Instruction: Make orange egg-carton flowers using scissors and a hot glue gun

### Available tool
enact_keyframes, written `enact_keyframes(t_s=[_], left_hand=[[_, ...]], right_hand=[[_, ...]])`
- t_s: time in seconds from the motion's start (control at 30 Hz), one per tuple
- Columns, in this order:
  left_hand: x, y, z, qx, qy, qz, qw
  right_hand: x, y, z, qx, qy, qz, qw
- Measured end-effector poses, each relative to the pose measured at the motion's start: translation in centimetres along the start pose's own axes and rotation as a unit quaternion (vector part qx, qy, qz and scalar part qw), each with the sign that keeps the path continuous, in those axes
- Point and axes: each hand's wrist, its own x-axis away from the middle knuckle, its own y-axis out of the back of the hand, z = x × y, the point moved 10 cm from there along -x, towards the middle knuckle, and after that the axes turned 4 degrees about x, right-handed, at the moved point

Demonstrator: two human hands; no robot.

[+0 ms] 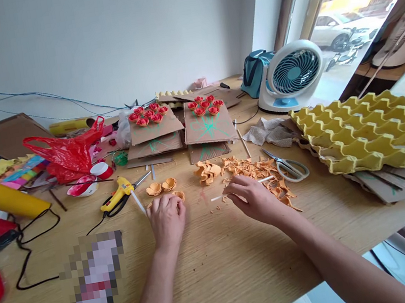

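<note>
My left hand [167, 220] rests low over the table with its fingers curled down onto an orange egg-carton cup [180, 195], partly hidden by the fingers. Just beyond it sit two more flower-shaped orange cups [162, 186]. A thin white stick [216, 199] pokes out on both sides of my right hand [249, 196], whose fingers are closed around it. Past the right hand lies a heap of torn orange egg-carton scraps [255, 167], with a larger uncut orange piece [207, 171] at its left. Scissors [291, 167] with pale handles lie to its right.
A yellow glue gun [118, 195] lies left on black-handled scissors. Red paper flowers [148, 113] stand on cardboard [210, 127] at the back. Yellow egg trays [370, 131] and a fan [293, 77] are right. A red bag [71, 155] and cables clutter the left.
</note>
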Motion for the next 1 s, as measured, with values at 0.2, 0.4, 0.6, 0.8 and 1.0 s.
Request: enact_keyframes(t_s=[0.2,0.4,0.6,0.8,1.0], left_hand=[[0.2,-0.4,-0.1,0.011,0.012,0.027,0.999],[0.2,-0.8,-0.2,0.014,0.025,0.054,0.998],[0.4,-1.1,0.3,0.034,0.042,0.059,0.997],[0.6,-1.3,0.2,0.061,0.037,0.052,0.996],[0.8,-1.2,-0.2,0.067,0.023,0.039,0.997]], right_hand=[[-2.2,3.6,-4.7,0.190,-0.066,-0.022,0.979],[-6.1,5.8,-16.9,0.236,-0.320,0.050,0.916],[-7.4,0.6,-19.0,0.210,-0.350,0.126,0.904],[-7.0,0.7,-23.1,0.220,-0.400,0.160,0.875],[-9.0,1.8,-28.5,0.257,-0.445,0.161,0.843]])
